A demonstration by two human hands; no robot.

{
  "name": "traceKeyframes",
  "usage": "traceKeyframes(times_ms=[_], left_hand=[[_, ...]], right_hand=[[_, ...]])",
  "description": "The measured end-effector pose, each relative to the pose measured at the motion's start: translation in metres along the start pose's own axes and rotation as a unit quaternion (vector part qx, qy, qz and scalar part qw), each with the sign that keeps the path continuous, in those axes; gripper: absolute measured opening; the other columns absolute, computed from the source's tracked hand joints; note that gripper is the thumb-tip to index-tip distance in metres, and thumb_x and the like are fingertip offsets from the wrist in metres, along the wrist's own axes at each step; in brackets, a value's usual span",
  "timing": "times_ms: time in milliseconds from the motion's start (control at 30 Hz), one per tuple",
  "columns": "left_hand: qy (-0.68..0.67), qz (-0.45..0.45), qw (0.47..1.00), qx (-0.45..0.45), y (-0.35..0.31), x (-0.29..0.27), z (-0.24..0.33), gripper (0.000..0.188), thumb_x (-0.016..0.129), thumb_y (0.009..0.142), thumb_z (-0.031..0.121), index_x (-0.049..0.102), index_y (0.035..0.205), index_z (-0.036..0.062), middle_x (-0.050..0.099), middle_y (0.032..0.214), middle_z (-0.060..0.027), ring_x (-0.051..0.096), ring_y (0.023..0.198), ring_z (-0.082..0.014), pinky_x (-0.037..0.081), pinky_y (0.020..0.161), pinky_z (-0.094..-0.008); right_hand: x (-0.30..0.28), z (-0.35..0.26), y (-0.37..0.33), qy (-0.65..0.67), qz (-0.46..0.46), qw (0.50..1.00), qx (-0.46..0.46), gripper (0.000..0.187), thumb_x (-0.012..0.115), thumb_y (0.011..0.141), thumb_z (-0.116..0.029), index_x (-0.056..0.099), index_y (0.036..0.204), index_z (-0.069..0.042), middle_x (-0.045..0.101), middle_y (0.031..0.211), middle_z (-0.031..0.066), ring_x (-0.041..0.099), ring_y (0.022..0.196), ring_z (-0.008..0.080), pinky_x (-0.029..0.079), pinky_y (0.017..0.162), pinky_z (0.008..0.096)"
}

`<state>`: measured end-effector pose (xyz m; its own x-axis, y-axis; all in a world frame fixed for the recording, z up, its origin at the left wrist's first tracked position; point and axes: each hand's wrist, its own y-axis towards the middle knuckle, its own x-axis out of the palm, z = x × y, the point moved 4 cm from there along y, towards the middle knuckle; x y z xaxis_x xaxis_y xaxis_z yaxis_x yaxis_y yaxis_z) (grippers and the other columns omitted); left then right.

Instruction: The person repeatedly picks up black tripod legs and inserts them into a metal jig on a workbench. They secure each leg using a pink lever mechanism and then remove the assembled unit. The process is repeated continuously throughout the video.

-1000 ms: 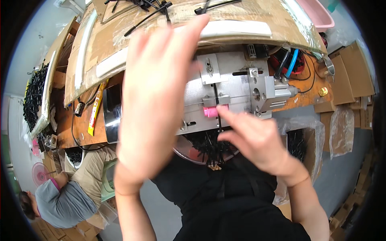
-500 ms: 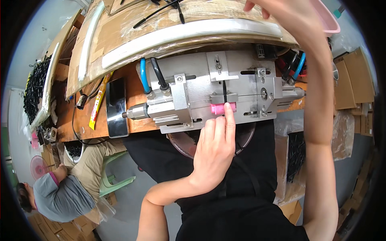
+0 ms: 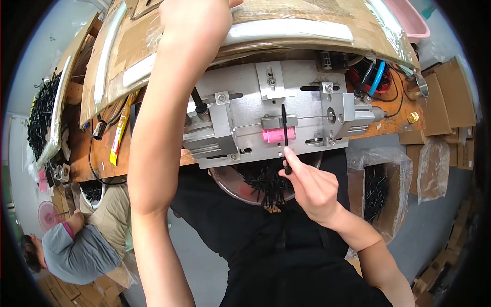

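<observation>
My right hand (image 3: 318, 192) is closed in a pinch on the near end of a slim black rod (image 3: 285, 134). The rod points away from me and passes over a pink block (image 3: 272, 135) at the near edge of a grey metal fixture (image 3: 250, 87). My left hand (image 3: 197, 23) is stretched out over the cardboard-covered shelf (image 3: 286, 16) at the far side. Its fingers are mostly cut off by the top edge, so their grip is hidden. Below the fixture, a round bowl (image 3: 225, 188) on my lap holds several black rods (image 3: 268, 181).
Metal cylinder blocks (image 3: 217, 125) stand on both fixture sides, with blue and black hoses (image 3: 378, 77). A pink bin (image 3: 409, 20) sits far right. A bagged box (image 3: 394, 204) of black pieces stands lower right. A person in grey (image 3: 79, 250) sits at the left.
My left hand has left the pink block and reached up over the shelf. My right hand has come down from the far right and pinched a black rod at the block.
</observation>
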<state>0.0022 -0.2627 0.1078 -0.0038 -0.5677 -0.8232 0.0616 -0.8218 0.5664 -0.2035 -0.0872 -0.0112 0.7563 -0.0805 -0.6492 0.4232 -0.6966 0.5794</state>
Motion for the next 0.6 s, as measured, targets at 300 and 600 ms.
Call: traceKeyframes(times_ms=[300,600], left_hand=[[-0.251,-0.023,0.966,-0.051,-0.038,-0.071,0.009,0.016,0.066,0.088,0.012,0.064,0.099,0.0001,0.063,0.085,-0.0143,0.061,0.079,-0.0296,0.048,0.073,-0.0376],[-0.201,-0.112,0.969,0.09,-0.222,-0.038,0.077,0.062,0.061,0.073,-0.006,0.05,0.134,-0.0084,0.055,0.104,-0.0146,0.054,0.084,-0.0248,0.048,0.078,-0.0316]], right_hand=[[0.009,0.01,0.006,-0.012,-0.032,0.999,-0.007,0.057,0.076,0.075,-0.001,0.059,0.129,0.003,0.069,0.087,0.0113,0.067,0.066,0.0198,0.052,0.057,0.031],[-0.042,0.02,0.017,-0.03,0.003,0.993,0.114,0.052,0.082,0.075,-0.009,0.065,0.123,0.0,0.069,0.084,0.011,0.065,0.063,0.0188,0.052,0.054,0.0292]])
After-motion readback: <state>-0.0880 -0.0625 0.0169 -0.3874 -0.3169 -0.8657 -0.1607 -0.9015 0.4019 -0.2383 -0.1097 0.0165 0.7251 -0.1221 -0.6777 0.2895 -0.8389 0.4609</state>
